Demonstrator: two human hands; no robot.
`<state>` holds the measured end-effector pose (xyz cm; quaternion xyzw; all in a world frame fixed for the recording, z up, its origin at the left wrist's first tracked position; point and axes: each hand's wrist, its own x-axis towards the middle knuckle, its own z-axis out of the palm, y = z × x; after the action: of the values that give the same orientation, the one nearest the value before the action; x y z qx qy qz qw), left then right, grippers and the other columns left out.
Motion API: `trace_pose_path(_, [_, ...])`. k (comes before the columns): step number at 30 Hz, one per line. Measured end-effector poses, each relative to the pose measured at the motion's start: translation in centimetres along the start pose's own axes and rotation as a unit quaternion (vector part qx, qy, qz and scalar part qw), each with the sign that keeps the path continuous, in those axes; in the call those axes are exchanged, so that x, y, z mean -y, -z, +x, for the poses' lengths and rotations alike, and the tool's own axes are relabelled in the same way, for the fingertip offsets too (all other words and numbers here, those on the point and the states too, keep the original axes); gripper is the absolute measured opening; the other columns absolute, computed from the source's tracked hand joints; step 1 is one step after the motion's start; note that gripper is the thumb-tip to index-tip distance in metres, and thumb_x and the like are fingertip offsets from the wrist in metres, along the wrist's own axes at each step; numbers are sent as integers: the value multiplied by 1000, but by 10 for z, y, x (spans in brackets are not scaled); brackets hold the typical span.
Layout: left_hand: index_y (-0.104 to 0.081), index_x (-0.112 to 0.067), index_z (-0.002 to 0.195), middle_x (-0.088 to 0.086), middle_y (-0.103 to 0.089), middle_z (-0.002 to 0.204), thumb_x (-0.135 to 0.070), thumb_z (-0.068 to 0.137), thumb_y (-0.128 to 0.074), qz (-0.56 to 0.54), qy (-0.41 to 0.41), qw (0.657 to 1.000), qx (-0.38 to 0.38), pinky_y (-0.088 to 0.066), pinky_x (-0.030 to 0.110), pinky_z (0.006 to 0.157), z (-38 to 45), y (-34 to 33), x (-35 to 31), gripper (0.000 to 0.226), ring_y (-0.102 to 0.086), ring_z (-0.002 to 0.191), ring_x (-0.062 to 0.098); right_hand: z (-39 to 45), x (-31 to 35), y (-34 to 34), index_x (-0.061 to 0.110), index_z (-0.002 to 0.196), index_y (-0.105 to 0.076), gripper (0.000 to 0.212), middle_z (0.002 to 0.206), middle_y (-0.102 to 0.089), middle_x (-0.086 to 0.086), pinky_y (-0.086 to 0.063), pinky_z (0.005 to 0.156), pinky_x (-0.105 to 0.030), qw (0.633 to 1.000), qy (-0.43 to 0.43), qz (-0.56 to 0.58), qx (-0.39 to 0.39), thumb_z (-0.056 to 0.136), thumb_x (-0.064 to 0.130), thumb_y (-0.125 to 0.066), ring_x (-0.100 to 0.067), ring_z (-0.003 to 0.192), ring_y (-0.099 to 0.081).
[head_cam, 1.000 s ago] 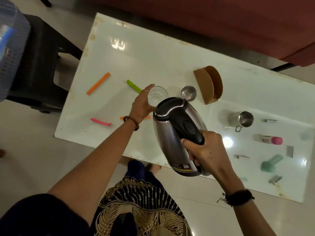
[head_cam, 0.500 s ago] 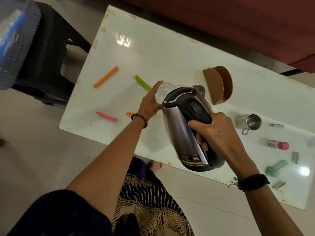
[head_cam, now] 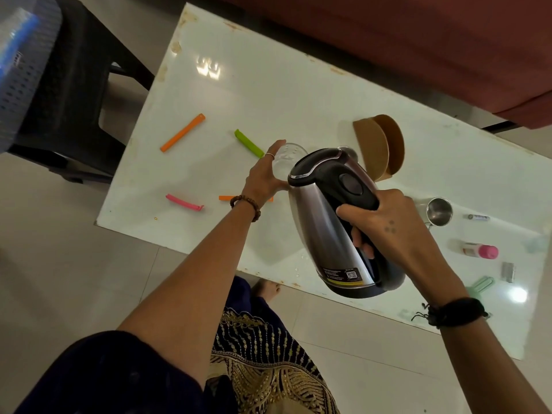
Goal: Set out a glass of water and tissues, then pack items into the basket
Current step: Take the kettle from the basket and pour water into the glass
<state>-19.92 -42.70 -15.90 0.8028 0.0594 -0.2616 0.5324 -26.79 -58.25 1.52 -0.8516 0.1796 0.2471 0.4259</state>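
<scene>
A clear drinking glass [head_cam: 288, 158] stands on the white table [head_cam: 268, 94], and my left hand [head_cam: 264, 176] is wrapped around its near side. My right hand [head_cam: 385, 228] grips the black handle of a steel electric kettle [head_cam: 325, 222], which is tilted with its lid end over the glass. The glass's rim is partly hidden by the kettle. Whether water is flowing I cannot tell. A blue perforated basket [head_cam: 21, 70] sits on a black chair at the top left.
Bag clips lie on the table's left half: orange [head_cam: 182, 132], green [head_cam: 248, 143], pink [head_cam: 183, 202], and another orange one [head_cam: 227, 198] under my wrist. A brown wooden holder [head_cam: 379, 146], a steel mug [head_cam: 438, 211], a pink-capped bottle [head_cam: 481, 251] and small items lie to the right.
The kettle has tipped further toward the glass and its lid end now covers the small steel cup that showed beside the glass. My left hand has stayed on the glass.
</scene>
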Motion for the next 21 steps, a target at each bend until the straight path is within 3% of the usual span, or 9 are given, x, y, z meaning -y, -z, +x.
trace_pose_path(10, [-27,-20,143,4,-43,143,-11,69,-78,1,0,1000,14,-32,37,111,2,1,-4,90,-38,133,24,-9,1,-1,13,49,-52,29,34,-50,-2,-44,37,-13,1000,-17,10,-1,77,16,-60,-8,27,-42])
trace_pose_path(21, [-27,-19,143,3,-43,144,-5,66,-79,14,1,999,45,-33,35,109,7,5,-5,94,-37,133,24,-13,-6,-4,8,51,-52,33,28,-50,4,-42,39,-8,1000,-11,-4,-8,83,14,-58,-7,26,-44])
